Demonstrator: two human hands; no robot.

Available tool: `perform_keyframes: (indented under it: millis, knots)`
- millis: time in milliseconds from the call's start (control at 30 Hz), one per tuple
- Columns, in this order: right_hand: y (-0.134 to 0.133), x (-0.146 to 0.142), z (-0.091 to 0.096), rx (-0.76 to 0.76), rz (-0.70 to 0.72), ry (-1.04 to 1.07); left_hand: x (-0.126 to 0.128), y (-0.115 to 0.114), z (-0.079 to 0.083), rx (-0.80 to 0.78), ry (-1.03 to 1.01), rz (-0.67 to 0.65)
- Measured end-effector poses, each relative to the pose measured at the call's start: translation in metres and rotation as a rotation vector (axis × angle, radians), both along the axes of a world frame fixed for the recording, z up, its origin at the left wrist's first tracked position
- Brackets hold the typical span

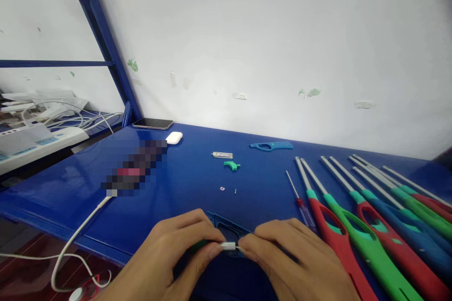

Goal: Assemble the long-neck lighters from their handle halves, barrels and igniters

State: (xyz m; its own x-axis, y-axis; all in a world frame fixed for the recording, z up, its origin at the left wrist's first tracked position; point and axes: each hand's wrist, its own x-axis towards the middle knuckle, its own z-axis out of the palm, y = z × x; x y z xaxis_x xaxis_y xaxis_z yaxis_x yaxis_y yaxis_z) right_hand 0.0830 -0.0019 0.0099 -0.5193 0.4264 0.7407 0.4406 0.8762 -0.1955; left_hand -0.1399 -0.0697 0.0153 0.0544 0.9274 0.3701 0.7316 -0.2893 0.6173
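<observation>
My left hand (183,249) and my right hand (293,254) come together at the front of the table. Between them is a small white igniter piece (229,246) with a dark end, pinched by thumb and fingers on both sides. Under the hands lies a blue lighter shell half (226,222), partly covered by my fingers. Just beyond it are a tiny pinkish piece (222,189) and a small screw (235,191). Farther back lie a green trigger (232,165), a transparent fuel tank (222,155) and another blue lighter shell half (271,146).
On the right lie several long-necked lighters (374,240) in red, green and blue, beside a screwdriver (305,211). A phone (153,123), a white earphone case (174,138) and a pixelated device on a white cable (76,237) occupy the left. A power strip (42,146) stands beyond.
</observation>
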Motion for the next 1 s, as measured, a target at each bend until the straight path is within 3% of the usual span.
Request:
perform_keyframes:
  millis: [200, 400, 700, 833, 1000]
  knots:
    - [-0.002, 0.005, -0.005, -0.104, 0.03, -0.075, 0.002, 0.005, 0.004, 0.062, -0.004, -0.151]
    - [-0.003, 0.012, -0.01, -0.276, 0.041, -0.06, 0.006, 0.007, 0.008, 0.212, 0.08, -0.124]
    - [-0.001, 0.012, -0.011, -0.401, 0.139, 0.003, 0.004, 0.007, -0.004, 0.372, 0.165, -0.108]
    - [-0.004, 0.013, -0.013, -0.416, 0.123, 0.024, 0.003, 0.005, -0.007, 0.412, 0.19, -0.106]
    - [-0.006, 0.016, -0.013, -0.323, 0.098, -0.047, -0.001, 0.002, -0.011, 0.409, 0.191, -0.127]
